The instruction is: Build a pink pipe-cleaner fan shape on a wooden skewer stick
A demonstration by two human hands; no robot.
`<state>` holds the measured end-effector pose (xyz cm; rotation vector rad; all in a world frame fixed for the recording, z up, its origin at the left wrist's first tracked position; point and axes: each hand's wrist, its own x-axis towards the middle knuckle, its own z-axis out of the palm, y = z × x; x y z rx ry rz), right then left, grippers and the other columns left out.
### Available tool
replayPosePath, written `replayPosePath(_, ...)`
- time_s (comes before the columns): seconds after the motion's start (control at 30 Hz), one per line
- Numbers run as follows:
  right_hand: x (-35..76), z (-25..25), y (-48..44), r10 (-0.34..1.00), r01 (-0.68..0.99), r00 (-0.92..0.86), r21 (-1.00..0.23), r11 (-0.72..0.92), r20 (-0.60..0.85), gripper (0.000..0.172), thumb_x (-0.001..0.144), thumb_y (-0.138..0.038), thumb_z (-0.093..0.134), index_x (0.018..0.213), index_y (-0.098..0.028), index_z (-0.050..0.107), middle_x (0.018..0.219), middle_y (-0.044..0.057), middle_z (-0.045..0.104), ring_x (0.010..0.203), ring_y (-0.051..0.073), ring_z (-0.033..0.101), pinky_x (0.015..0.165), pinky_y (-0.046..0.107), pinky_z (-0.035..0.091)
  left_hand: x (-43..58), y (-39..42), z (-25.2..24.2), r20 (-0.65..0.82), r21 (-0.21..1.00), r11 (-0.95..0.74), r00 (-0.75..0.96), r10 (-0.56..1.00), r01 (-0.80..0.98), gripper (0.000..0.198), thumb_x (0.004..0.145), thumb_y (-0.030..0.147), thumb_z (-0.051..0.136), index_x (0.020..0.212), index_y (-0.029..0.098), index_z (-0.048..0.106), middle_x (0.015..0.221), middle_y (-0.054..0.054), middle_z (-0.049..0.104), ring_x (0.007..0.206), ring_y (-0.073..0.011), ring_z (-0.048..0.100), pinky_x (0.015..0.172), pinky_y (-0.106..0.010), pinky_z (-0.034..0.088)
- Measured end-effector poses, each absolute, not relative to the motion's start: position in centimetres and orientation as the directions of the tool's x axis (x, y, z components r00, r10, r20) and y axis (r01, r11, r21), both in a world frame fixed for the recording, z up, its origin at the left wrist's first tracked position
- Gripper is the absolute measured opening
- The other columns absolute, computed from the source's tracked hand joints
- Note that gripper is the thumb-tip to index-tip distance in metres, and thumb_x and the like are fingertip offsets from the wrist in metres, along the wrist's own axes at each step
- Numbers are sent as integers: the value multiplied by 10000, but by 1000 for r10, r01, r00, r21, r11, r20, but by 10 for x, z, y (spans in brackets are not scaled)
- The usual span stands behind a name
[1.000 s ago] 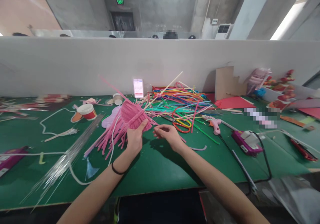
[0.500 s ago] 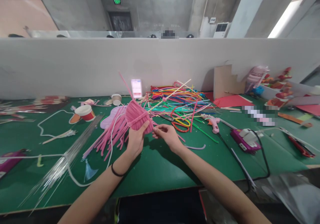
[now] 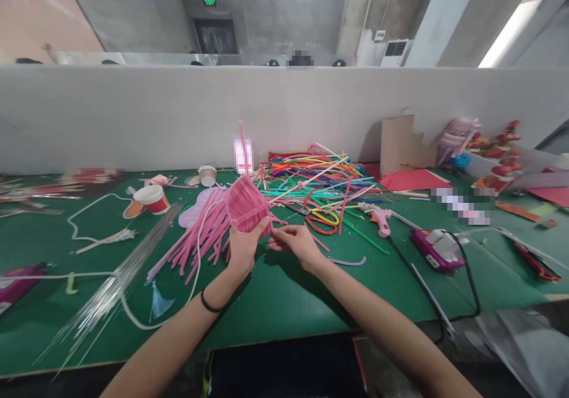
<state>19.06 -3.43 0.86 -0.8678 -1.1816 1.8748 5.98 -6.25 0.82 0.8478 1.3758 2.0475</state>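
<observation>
A fan-shaped piece made of pink pipe cleaners is held up over the table in my left hand, whose thumb presses on its lower right part. One pink stem sticks up from its top. My right hand pinches at the piece's lower right edge, apparently on a stem end too small to make out clearly. Behind and left of the piece, loose pink pipe cleaners lie on a lilac cloud-shaped sheet. Farther back is a heap of many-coloured pipe cleaners.
Scissors with yellow and red handles lie behind my right hand. A pink glue gun and a purple power strip sit to the right. Thin metal wires, a paper cup and a white cable are on the left.
The pink piece has turned a little, so its top stem now points nearly straight up instead of leaning left. Both hands stay in nearly the same place.
</observation>
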Motion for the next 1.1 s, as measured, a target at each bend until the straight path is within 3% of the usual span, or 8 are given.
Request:
replayPosePath(0.3,192,10,-33,828,-243,-527,-899,-364,-193,406,601,-433,866,738,-82,716,714,101,724,626,155,702,677,262,597,61,-66,7,209,962,-272,-664,718,8,590,549,282,863,1086,138,665,1014,-99,734,976,-277,688,935,-447,520)
replayPosePath(0.5,191,9,-33,832,-265,-536,-907,-327,-143,427,572,-473,866,724,-105,713,705,89,723,630,154,697,653,262,589,63,-65,11,190,907,-382,-638,746,-178,591,544,228,868,1091,154,656,993,-84,742,941,-259,703,897,-427,543)
replayPosePath(0.63,192,8,-32,830,-277,-542,-904,-327,-134,425,569,-469,866,739,-117,700,712,80,723,633,152,699,647,258,583,64,-64,14,136,885,-370,-601,787,-284,544,553,203,864,1057,139,672,909,-77,749,879,-247,715,865,-415,555)
replayPosePath(0.9,192,10,-32,824,-259,-546,-905,-338,-151,426,557,-463,868,733,-120,688,682,61,714,625,148,699,650,256,580,65,-64,16,93,886,-331,-574,814,-326,568,563,193,864,1095,133,673,901,-63,752,798,-202,721,856,-384,557)
replayPosePath(1.1,192,11,-32,834,-271,-540,-914,-302,-116,420,566,-468,860,721,-123,678,669,59,710,622,149,691,671,279,579,65,-65,16,107,880,-342,-564,819,-329,462,569,190,861,997,125,701,876,-58,754,784,-194,720,850,-368,560)
